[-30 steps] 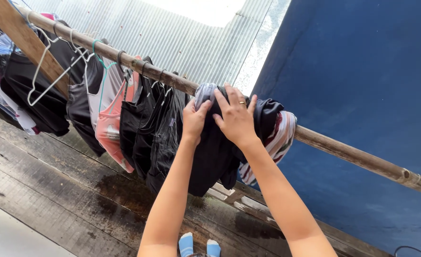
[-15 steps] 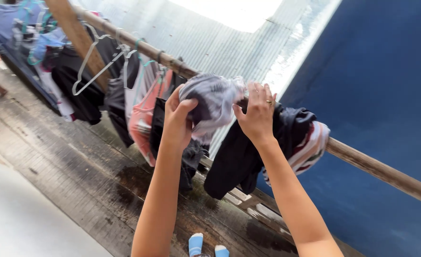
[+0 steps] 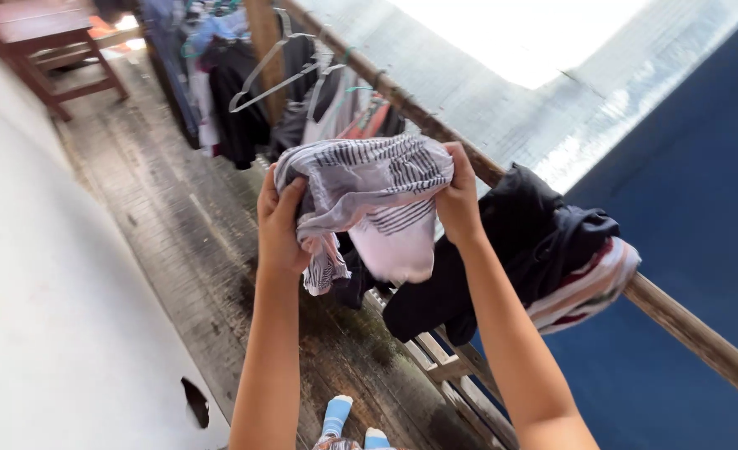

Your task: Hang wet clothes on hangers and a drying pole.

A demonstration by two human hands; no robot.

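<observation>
1. Head view. Striped cloth [image 3: 369,196], grey-white with dark bars, held up in front of the pole [image 3: 685,329] and clear of it, bunched between both hands.
2. Left hand [image 3: 279,221] clamped on the cloth's left edge, fingers curled tight into the fabric, thumb on top.
3. Right hand [image 3: 459,200] gripping the right edge, fingers wrapped round a fold; fingertips hidden behind the cloth.
4. Progress, as a judgement: cloth off the pole and in hand, but crumpled, not yet spread or folded; lower corner hanging loose below the left hand.
5. Left on the pole: dark garment [image 3: 502,258] draped over it, touching a red-and-white striped piece [image 3: 590,287] just beside it to the right.
6. Further along the pole, beyond the hands: row of hanging clothes [image 3: 235,108] on hangers, with one bare white hanger [image 3: 273,71] among them.
7. Below: wet plank floor [image 3: 194,242], damp patches under the garments. Wooden rail [image 3: 444,358] low behind the dark garment.
8. Feet in blue-and-white socks [image 3: 348,421] at the bottom edge, standing on the planks.
9. Surroundings: blue wall [image 3: 702,183] on the right, pale wall [image 3: 44,317] on the left, wooden bench [image 3: 44,42] at the far end.
10. In the way: dark garment close behind the cloth; hanging row near the left hand.
</observation>
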